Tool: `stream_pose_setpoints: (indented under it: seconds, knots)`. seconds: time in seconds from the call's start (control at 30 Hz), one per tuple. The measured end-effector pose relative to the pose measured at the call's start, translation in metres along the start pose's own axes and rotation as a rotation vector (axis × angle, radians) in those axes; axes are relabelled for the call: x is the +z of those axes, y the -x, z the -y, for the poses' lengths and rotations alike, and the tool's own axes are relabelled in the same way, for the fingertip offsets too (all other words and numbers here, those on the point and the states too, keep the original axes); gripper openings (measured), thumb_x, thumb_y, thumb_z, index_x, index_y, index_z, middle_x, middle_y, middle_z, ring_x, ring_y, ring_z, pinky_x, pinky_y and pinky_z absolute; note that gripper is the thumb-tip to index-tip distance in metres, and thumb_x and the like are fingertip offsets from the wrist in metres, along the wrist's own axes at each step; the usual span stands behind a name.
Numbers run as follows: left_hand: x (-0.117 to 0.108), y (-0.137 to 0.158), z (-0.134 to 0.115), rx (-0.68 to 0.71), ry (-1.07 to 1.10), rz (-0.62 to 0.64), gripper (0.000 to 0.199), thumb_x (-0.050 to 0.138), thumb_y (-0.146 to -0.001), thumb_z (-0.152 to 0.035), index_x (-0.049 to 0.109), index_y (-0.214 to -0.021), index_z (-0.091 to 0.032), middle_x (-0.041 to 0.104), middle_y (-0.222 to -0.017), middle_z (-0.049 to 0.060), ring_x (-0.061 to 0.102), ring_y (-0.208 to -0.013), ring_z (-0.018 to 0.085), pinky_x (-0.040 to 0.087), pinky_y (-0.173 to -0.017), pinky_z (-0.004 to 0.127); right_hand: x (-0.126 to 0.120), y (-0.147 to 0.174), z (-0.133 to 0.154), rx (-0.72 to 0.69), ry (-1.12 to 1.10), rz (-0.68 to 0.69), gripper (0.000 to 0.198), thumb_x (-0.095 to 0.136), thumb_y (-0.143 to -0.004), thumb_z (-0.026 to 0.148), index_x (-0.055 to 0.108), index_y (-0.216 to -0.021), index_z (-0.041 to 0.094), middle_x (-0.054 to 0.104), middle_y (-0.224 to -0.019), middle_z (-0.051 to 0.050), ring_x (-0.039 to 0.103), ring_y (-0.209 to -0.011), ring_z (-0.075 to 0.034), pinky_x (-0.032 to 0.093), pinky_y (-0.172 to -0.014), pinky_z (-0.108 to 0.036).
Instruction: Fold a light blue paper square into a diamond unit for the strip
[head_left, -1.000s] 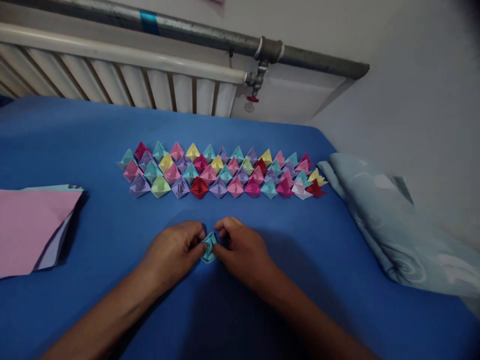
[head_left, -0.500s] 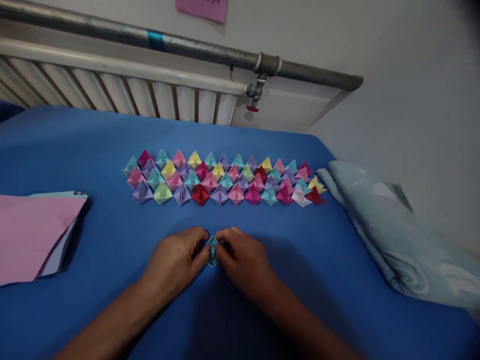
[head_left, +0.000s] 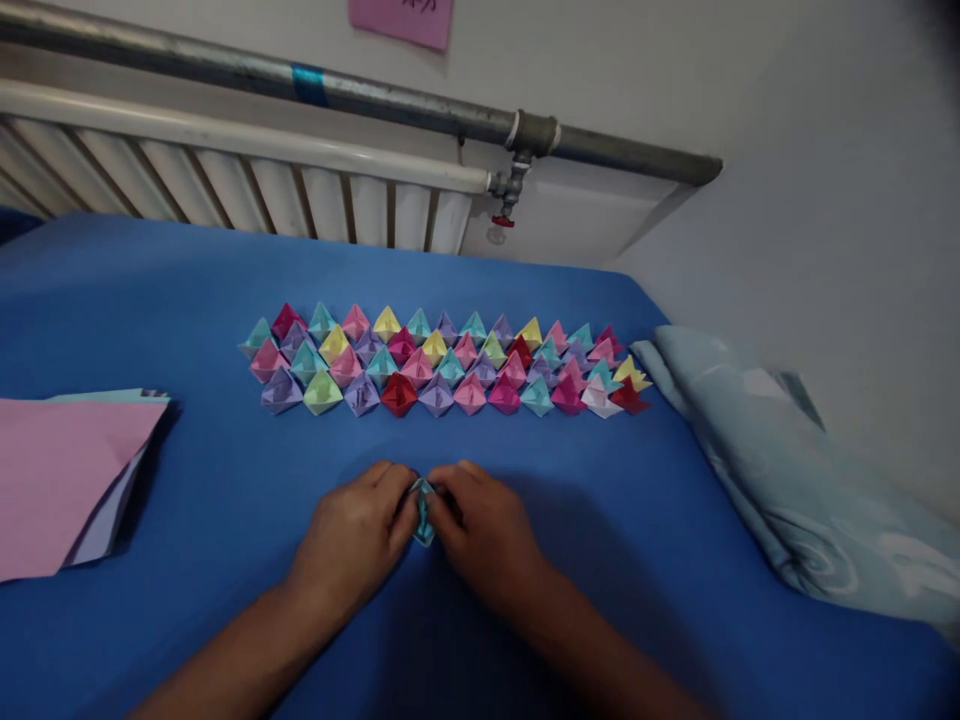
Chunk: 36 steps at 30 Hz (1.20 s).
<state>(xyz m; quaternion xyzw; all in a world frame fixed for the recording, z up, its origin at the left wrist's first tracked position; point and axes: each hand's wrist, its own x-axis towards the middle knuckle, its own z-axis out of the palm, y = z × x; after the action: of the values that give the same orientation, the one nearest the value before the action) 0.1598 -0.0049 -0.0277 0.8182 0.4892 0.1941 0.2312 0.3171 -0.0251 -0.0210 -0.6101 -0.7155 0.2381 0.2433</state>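
Observation:
A small teal folded-paper boat (head_left: 424,512) is pinched between both hands, low over the blue tabletop (head_left: 225,480). My left hand (head_left: 356,525) grips its left side between thumb and fingers. On the opposite side my right hand (head_left: 484,530) holds it the same way, and the fingers of both hands cover its ends. Beyond the hands, rows of folded paper boats (head_left: 398,393) in pink, purple, teal, yellow, green, red and white stand packed closely together.
A stack of coloured paper sheets (head_left: 67,480), pink on top, lies at the left. To the right is a folded pale blue-green cloth (head_left: 765,460). A white radiator (head_left: 322,200) and a metal pipe (head_left: 405,107) with a red-handled valve (head_left: 503,221) run along the wall behind the table.
Both hands have closed in slightly around the teal paper boat, which looks narrower between them. The whole view has shifted a little.

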Motion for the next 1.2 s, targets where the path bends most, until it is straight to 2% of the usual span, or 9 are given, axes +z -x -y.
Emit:
stream_pose_setpoints:
  seconds: [0.1, 0.23, 0.3, 0.5, 0.57, 0.83, 0.97, 1.1, 1.2]
  knots:
    - [-0.009, 0.000, 0.004, -0.011, 0.166, -0.041, 0.018, 0.044, -0.087, -0.026, 0.060, -0.095, -0.020, 0.064, -0.081, 0.002, 0.059, -0.066, 0.013, 0.047, -0.062, 0.026, -0.007, 0.001, -0.004, 0.078, -0.224, -0.047, 0.021, 0.053, -0.081, 0.017, 0.060, -0.100, 0.019, 0.062, -0.079, -0.001, 0.054, -0.062, -0.011, 0.042, -0.058, -0.022]
    - [-0.021, 0.000, 0.010, -0.125, 0.212, -0.119, 0.021, 0.044, -0.085, -0.028, 0.062, -0.091, -0.020, 0.064, -0.072, -0.001, 0.055, -0.056, 0.011, 0.046, -0.055, 0.024, -0.014, 0.001, -0.010, 0.203, -0.396, -0.049, 0.009, 0.048, -0.081, 0.022, 0.057, -0.082, 0.020, 0.051, -0.061, 0.005, 0.046, -0.050, -0.009, 0.036, -0.047, -0.019]
    - [-0.024, 0.002, 0.009, -0.132, 0.189, -0.150, 0.020, 0.045, -0.084, -0.027, 0.062, -0.087, -0.019, 0.062, -0.069, -0.001, 0.053, -0.053, 0.011, 0.044, -0.052, 0.024, -0.014, -0.002, -0.012, 0.236, -0.457, -0.041, 0.007, 0.048, -0.079, 0.024, 0.054, -0.076, 0.021, 0.044, -0.055, 0.007, 0.041, -0.046, -0.008, 0.033, -0.044, -0.019]
    - [-0.017, 0.018, -0.008, 0.177, 0.083, -0.204, 0.011, 0.049, -0.085, -0.023, 0.058, -0.087, -0.019, 0.058, -0.069, -0.002, 0.052, -0.055, 0.009, 0.042, -0.052, 0.021, -0.004, -0.013, -0.020, 0.314, -0.651, -0.073, 0.009, 0.051, -0.072, 0.030, 0.051, -0.074, 0.022, 0.043, -0.051, 0.008, 0.038, -0.042, -0.008, 0.030, -0.040, -0.019]
    - [-0.013, 0.023, -0.014, 0.202, 0.052, -0.236, 0.009, 0.051, -0.085, -0.023, 0.058, -0.088, -0.019, 0.057, -0.069, -0.002, 0.053, -0.056, 0.010, 0.043, -0.054, 0.021, -0.002, -0.015, -0.022, 0.310, -0.694, -0.091, 0.011, 0.052, -0.070, 0.032, 0.050, -0.073, 0.022, 0.043, -0.051, 0.009, 0.038, -0.042, -0.008, 0.030, -0.040, -0.019]
    - [0.001, 0.028, -0.025, 0.101, -0.050, -0.178, 0.010, 0.050, -0.087, -0.023, 0.060, -0.086, -0.020, 0.060, -0.075, 0.001, 0.060, -0.067, 0.014, 0.047, -0.063, 0.024, -0.007, -0.011, -0.018, 0.281, -0.691, -0.082, 0.010, 0.052, -0.071, 0.031, 0.051, -0.072, 0.022, 0.044, -0.053, 0.007, 0.041, -0.046, -0.010, 0.029, -0.040, -0.019]
    - [0.005, 0.028, -0.030, 0.027, -0.043, -0.167, 0.012, 0.049, -0.086, -0.019, 0.059, -0.079, -0.020, 0.061, -0.073, 0.001, 0.059, -0.063, 0.013, 0.046, -0.060, 0.024, -0.011, -0.009, -0.016, 0.249, -0.667, -0.073, 0.010, 0.051, -0.071, 0.032, 0.052, -0.073, 0.021, 0.044, -0.053, 0.007, 0.039, -0.046, -0.010, 0.030, -0.042, -0.020]
    - [0.004, 0.032, -0.031, 0.011, -0.015, -0.229, 0.015, 0.049, -0.087, -0.020, 0.060, -0.077, -0.019, 0.059, -0.071, 0.001, 0.057, -0.062, 0.013, 0.045, -0.059, 0.023, -0.012, -0.008, -0.016, 0.214, -0.625, -0.084, 0.012, 0.053, -0.069, 0.033, 0.054, -0.072, 0.021, 0.047, -0.057, 0.005, 0.043, -0.050, -0.010, 0.035, -0.047, -0.021]
    - [-0.011, 0.039, -0.023, -0.026, 0.047, -0.319, 0.015, 0.050, -0.088, -0.022, 0.061, -0.078, -0.019, 0.059, -0.071, 0.000, 0.056, -0.063, 0.011, 0.044, -0.060, 0.021, -0.011, -0.008, -0.016, 0.224, -0.608, -0.083, 0.015, 0.053, -0.069, 0.036, 0.054, -0.071, 0.021, 0.048, -0.058, 0.004, 0.044, -0.050, -0.011, 0.036, -0.046, -0.021]
